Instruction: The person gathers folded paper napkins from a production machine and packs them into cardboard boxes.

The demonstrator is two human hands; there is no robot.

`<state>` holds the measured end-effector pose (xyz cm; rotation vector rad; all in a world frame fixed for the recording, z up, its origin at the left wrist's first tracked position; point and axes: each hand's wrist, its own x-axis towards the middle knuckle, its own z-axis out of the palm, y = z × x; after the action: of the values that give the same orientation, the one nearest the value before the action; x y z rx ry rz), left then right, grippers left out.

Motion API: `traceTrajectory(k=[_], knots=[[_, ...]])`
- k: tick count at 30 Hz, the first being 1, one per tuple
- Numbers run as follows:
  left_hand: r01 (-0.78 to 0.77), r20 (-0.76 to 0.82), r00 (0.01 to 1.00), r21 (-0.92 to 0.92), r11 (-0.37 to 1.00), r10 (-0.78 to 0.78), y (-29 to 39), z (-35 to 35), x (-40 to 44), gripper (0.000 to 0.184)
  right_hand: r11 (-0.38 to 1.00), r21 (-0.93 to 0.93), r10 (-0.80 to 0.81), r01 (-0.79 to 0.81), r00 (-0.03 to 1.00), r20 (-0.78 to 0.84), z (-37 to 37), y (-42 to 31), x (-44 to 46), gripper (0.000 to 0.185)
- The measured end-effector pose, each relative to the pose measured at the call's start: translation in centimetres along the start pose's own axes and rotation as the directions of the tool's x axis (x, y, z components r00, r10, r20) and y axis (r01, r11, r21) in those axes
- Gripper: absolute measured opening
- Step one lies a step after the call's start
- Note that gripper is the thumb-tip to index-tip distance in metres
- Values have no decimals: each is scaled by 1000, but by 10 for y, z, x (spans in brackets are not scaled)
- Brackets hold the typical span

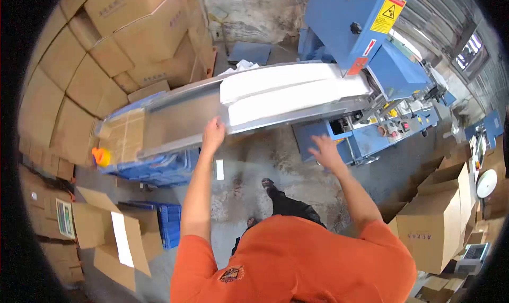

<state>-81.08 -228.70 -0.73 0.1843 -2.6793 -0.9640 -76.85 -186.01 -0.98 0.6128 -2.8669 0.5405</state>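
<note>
Two long white stacks lie side by side on a metal conveyor; the near stack (286, 102) and the far stack (281, 79) reach toward the blue machine. My left hand (214, 135) is at the near rail of the conveyor (183, 144), just left of the near stack's end, its fingers curled together; whether they hold anything is too small to tell. My right hand (325, 152) hangs in the air in front of the blue machine base, fingers spread and holding nothing.
A blue machine (339, 27) stands at the conveyor's right end. Cardboard boxes (151, 29) are piled at the left. An open carton (108, 234) and blue crates (169, 223) sit lower left; another open carton (429, 228) is at the right. An orange-yellow object (101, 156) rests at the conveyor's left end.
</note>
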Motion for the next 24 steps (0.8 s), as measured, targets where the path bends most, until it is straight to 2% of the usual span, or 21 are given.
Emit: traceTrajectory(k=[1,2,3,4,5,7,8,10,11,12,13,14,16,17,19,20,21,22,23,24], knots=[[-39,-54,998,101,994,44,-20,30,26,36,999,-30,-16,13,996,-92,-1,12,35,50],[56,-50,997,138,989,-50,-23,48,42,36,992,-115,33,-53,985,-171,-2,24,65,48],[358,167,930,-213,909,-327,-4,52,57,34,973,-177,115,-149,975,-189,-4,39,92,52],[657,453,751,-437,614,-481,11,53,68,31,951,-232,149,-205,960,-235,-4,59,119,54],[658,487,750,-477,583,-448,-2,70,81,26,923,-285,180,-260,943,-278,-4,81,142,57],[738,482,661,-554,384,-575,2,84,87,30,809,-407,278,-425,886,-371,-4,119,175,58],[790,582,603,-528,311,-546,19,70,87,33,760,-350,430,-547,828,-359,-13,122,188,53],[798,687,594,-570,197,-418,14,68,87,38,748,-289,520,-597,798,-304,-18,121,197,47],[804,688,586,-560,201,-428,11,67,84,38,777,-268,501,-569,818,-283,-13,110,199,43],[633,508,772,-559,536,-383,9,67,80,38,809,-303,423,-505,856,-298,-3,99,199,43],[388,334,909,-460,799,-249,5,65,74,39,834,-338,340,-436,889,-308,7,86,196,43],[403,358,891,-343,849,-278,-1,57,69,38,841,-338,340,-423,898,-279,12,70,196,41],[383,180,921,-255,888,-346,-35,47,59,42,935,-225,234,-275,953,-193,16,39,190,40],[378,162,921,-143,915,-355,-37,25,59,46,972,-128,171,-196,968,-181,13,32,187,35],[388,120,921,-192,902,-370,-59,-6,60,47,940,216,268,-264,963,14,14,51,197,31],[459,143,888,-325,827,-436,-79,-13,64,48,880,366,341,-301,939,-49,13,60,201,30],[393,74,919,-234,889,-386,-69,-24,69,47,868,431,307,-248,949,-72,24,83,203,32],[324,16,946,-135,936,-325,-58,-34,75,47,834,437,346,-336,936,61,18,84,206,36],[205,32,978,-49,977,-204,-84,-24,77,44,801,423,382,-424,906,184,8,80,212,40],[216,20,976,-53,975,-215,-84,-26,77,44,873,280,333,-399,908,254,10,76,215,45]])
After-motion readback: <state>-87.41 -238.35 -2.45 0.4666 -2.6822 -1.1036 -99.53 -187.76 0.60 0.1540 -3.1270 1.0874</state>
